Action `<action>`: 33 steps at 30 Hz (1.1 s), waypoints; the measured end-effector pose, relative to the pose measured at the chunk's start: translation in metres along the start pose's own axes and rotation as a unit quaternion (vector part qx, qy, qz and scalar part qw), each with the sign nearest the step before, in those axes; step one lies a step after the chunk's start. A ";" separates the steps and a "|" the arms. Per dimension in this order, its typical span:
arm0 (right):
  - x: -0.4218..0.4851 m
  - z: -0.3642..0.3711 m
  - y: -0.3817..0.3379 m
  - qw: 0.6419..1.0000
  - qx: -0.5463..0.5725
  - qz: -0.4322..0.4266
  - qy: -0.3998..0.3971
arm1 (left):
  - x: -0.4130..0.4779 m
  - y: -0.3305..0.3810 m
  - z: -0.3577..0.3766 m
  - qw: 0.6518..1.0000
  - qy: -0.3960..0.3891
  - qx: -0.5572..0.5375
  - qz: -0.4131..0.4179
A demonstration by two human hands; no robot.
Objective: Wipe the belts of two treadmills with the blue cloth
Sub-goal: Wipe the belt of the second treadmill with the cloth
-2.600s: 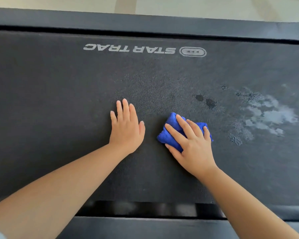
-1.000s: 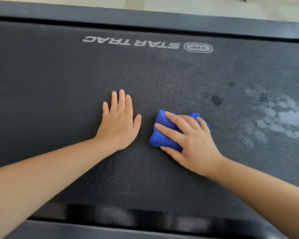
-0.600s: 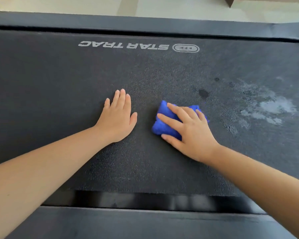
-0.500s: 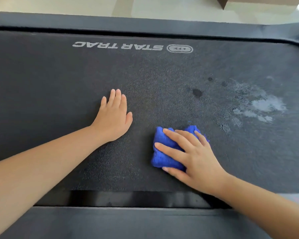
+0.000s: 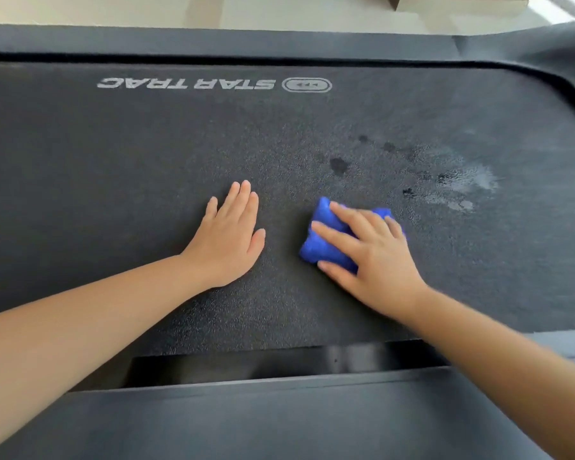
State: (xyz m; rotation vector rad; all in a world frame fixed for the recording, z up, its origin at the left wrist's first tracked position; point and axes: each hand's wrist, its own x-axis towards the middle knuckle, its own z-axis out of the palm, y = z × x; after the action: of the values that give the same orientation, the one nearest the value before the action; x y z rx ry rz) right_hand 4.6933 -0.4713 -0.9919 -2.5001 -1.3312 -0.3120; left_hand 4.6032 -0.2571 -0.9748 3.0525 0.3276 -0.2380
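Note:
The dark textured treadmill belt (image 5: 113, 144) fills the head view, with a white STAR TRAC logo (image 5: 186, 84) printed upside down near its far edge. A bunched blue cloth (image 5: 319, 247) lies on the belt's middle. My right hand (image 5: 375, 260) presses down on it, fingers spread straight across the top and thumb along its near side. My left hand (image 5: 228, 240) lies flat on the belt just left of the cloth, palm down, holding nothing.
A pale wet patch (image 5: 462, 190) and a few dark damp spots (image 5: 338, 166) mark the belt to the right of the cloth. Dark side rails run along the near edge (image 5: 279, 419) and far edge (image 5: 213, 41). Light floor (image 5: 279, 8) lies beyond.
My right hand has pushed the cloth away from the near edge, back level with my left hand. The left hand has stayed flat on the belt.

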 end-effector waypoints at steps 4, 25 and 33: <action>-0.042 -0.011 -0.008 0.998 0.017 -0.060 0.009 | 0.012 0.017 -0.006 0.998 0.045 0.037 -0.009; -0.045 -0.022 0.027 0.999 -0.022 0.030 0.008 | 0.028 0.060 0.006 0.999 0.028 0.010 -0.015; -0.067 -0.045 0.093 0.972 -0.078 0.224 0.007 | 0.028 0.059 0.005 0.999 0.029 -0.001 -0.017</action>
State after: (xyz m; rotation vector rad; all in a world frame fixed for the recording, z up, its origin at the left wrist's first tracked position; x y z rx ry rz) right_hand 4.7318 -0.5886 -0.9857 -2.8272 -0.7247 -0.3384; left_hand 4.6425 -0.3096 -0.9812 3.0582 0.3829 -0.1499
